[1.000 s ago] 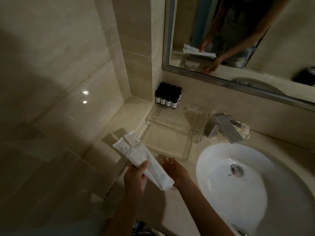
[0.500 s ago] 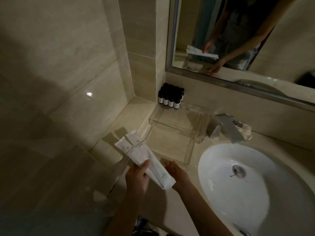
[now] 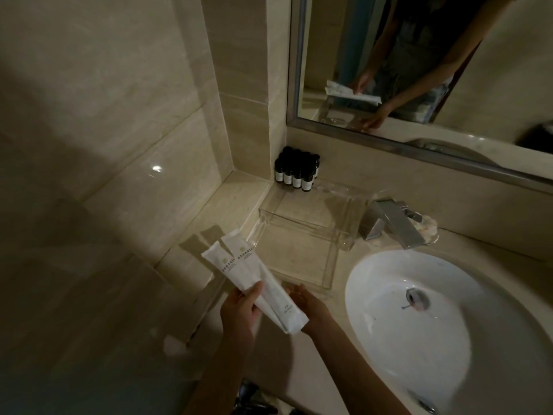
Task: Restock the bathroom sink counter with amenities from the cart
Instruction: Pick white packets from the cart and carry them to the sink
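My left hand (image 3: 239,313) grips two long white amenity packets (image 3: 248,274) side by side, thumb on top, above the beige counter (image 3: 206,232). Their far ends point toward the left wall. My right hand (image 3: 308,304) lies just right of the packets' near ends, fingers loosely extended toward a clear acrylic tray (image 3: 329,253); the packets hide part of it. The two-tier tray stands between the wall corner and the sink. Several small dark bottles (image 3: 296,172) with white labels stand in the back corner behind the tray.
A white round basin (image 3: 389,339) fills the right side, with a chrome faucet (image 3: 395,223) behind it and a small soap dish (image 3: 428,232) beside that. The mirror (image 3: 449,70) above reflects my arms. The tiled wall closes in on the left.
The view has drifted a little; both hands and the packets hold nearly the same place in front of the tray, with the right hand edging slightly toward it.
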A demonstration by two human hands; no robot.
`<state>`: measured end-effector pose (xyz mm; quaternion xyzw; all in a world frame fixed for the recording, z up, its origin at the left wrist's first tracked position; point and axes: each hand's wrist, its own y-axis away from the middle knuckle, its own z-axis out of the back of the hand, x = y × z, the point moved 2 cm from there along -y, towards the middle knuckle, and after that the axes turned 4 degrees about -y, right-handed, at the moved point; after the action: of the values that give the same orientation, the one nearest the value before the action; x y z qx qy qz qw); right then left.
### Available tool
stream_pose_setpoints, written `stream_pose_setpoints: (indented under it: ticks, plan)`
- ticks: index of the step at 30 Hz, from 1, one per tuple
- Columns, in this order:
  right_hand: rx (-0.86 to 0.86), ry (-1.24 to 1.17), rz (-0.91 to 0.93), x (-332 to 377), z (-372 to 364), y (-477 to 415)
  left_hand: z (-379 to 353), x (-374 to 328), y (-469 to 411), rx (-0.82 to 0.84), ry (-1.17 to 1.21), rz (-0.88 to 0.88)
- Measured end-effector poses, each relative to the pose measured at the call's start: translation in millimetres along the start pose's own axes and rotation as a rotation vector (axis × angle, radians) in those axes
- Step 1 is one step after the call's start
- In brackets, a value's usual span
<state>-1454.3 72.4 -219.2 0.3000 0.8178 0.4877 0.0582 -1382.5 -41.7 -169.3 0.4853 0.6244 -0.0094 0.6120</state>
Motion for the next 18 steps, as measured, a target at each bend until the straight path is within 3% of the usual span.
stream_pose_setpoints:
  ticks: [4,8,14,18]
  plan:
    - [0.072,-0.078,0.013,-4.3,3.8,-6.0,0.2,-1.4,1.4,0.002,0.010,0.006]
    - [0.191,0.007,0.047,3.8,-3.5,3.9,0.8,-4.0,2.6,0.009,0.005,-0.006]
    - [0.021,-0.099,-0.013,6.4,-6.0,-4.4,3.5,-8.3,2.4,-0.003,0.004,0.000]
    - [0.006,-0.133,-0.035,11.4,-11.1,-9.6,4.9,-7.1,0.5,-0.023,-0.044,-0.001]
